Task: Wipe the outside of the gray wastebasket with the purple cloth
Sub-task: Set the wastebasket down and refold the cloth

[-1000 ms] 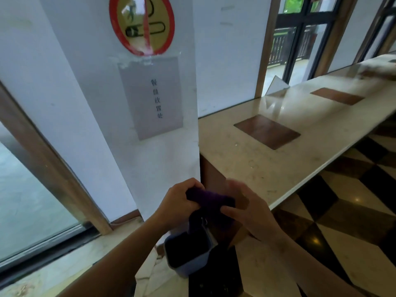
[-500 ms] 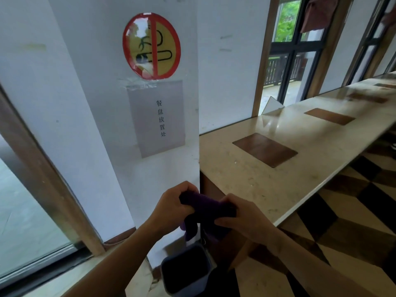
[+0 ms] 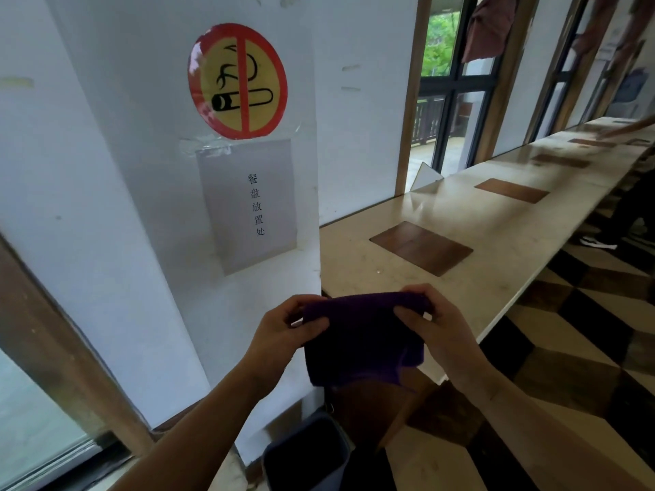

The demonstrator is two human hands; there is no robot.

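Marble counter (image 3: 496,242) along white wall (image 3: 106,171); hands hold purple cloth (image 3: 361,338).

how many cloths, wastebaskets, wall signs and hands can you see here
purple cloth: 1
gray wastebasket: 1
wall signs: 2, the no-smoking sign and the paper notice
hands: 2, left hand and right hand
total: 6

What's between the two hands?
The purple cloth, stretched flat from the left hand to the right hand. Each hand pinches a top corner. The head view shows it.
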